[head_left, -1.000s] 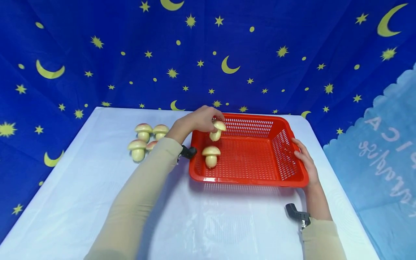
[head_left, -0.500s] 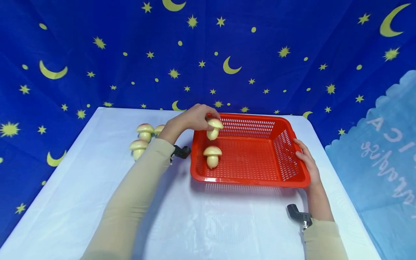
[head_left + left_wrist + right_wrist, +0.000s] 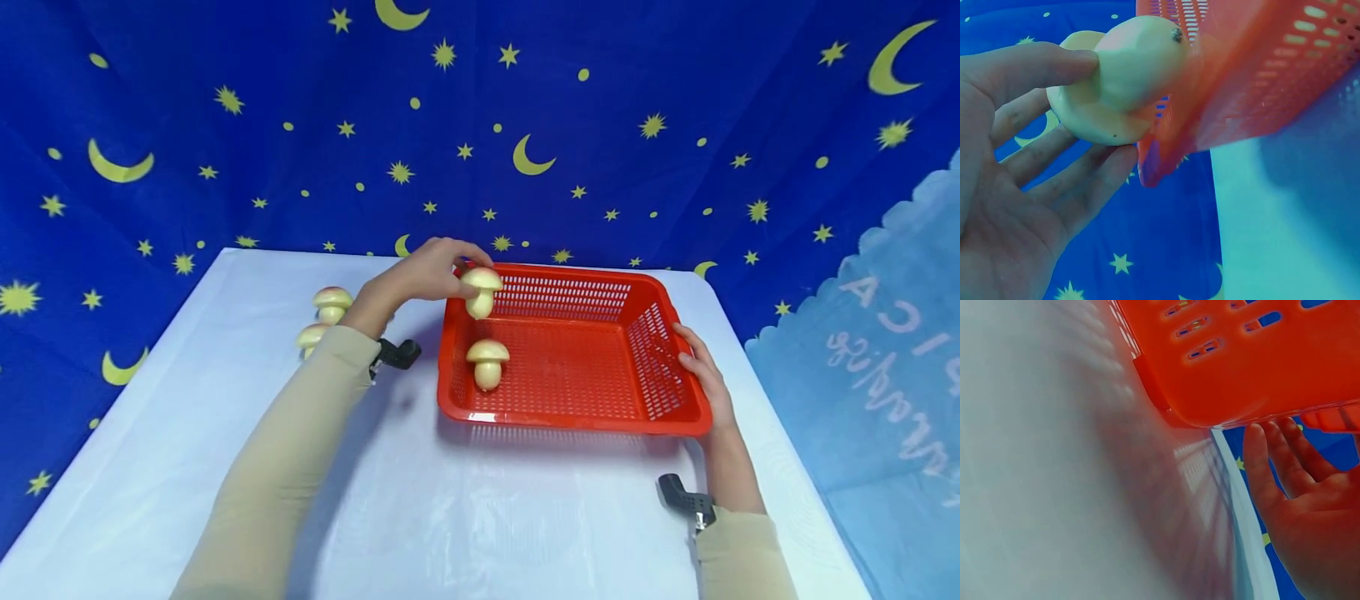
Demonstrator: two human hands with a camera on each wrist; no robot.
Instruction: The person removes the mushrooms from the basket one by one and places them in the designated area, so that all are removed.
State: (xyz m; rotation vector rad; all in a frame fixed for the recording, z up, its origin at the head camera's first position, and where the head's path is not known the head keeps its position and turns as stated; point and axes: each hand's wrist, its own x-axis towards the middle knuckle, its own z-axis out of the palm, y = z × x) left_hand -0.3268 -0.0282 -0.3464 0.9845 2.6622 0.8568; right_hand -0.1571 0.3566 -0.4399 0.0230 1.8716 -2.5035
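My left hand [image 3: 433, 271] pinches a cream mushroom [image 3: 482, 292] by its cap, thumb on one side and fingers on the other, at the far left corner of a red plastic basket [image 3: 573, 421]. In the left wrist view the rounded stem of this mushroom [image 3: 1141, 62] points toward the basket wall [image 3: 1235, 94]. A second mushroom [image 3: 487, 363], its cap tinged red, sits inside the basket near the left wall. My right hand [image 3: 708, 383] holds the basket's right rim, and in the right wrist view its fingers [image 3: 1260, 462] meet the outer wall.
Two more mushrooms [image 3: 332, 304] show on the white-covered table [image 3: 480, 517] at the left, partly behind my left forearm [image 3: 277, 467]. A blue curtain [image 3: 300, 83] with moons and stars hangs behind the table, and a light blue cloth [image 3: 892, 350] hangs at right.
My left hand has moved left with its mushroom, from inside the basket toward the left rim. The left forearm now covers more of the mushrooms on the table. The right hand keeps its place.
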